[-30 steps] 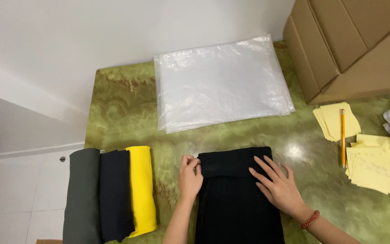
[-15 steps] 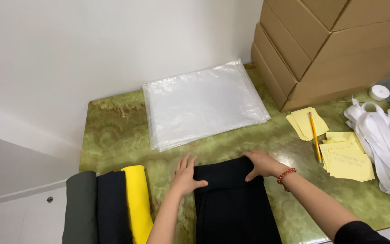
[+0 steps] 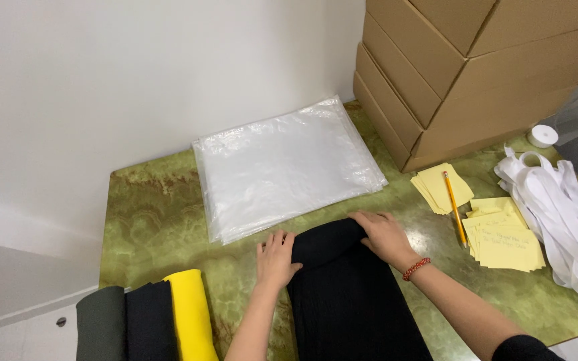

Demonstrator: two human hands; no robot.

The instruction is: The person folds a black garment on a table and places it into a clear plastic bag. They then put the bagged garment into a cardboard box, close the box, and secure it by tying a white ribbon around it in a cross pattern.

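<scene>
A black folded cloth [image 3: 352,301] lies on the green marbled table [image 3: 148,214] in front of me, its far end curled into a roll. My left hand [image 3: 277,257] grips the left end of that roll. At the roll's right end, my right hand [image 3: 384,235] presses down with fingers curled over the cloth; a red bead bracelet is on that wrist. A stack of clear plastic bags [image 3: 285,164] lies just beyond the cloth.
Rolled cloths in yellow [image 3: 190,314], black [image 3: 148,322] and dark green [image 3: 102,324] lie at the near left. Yellow paper notes [image 3: 503,237] and a pencil [image 3: 455,207] lie to the right. White ribbon [image 3: 563,207] sits far right, cardboard boxes [image 3: 463,67] behind.
Both hands went from lying flat on the cloth's far edge to curling it into a roll. The camera tilted up, showing more of the boxes and ribbon.
</scene>
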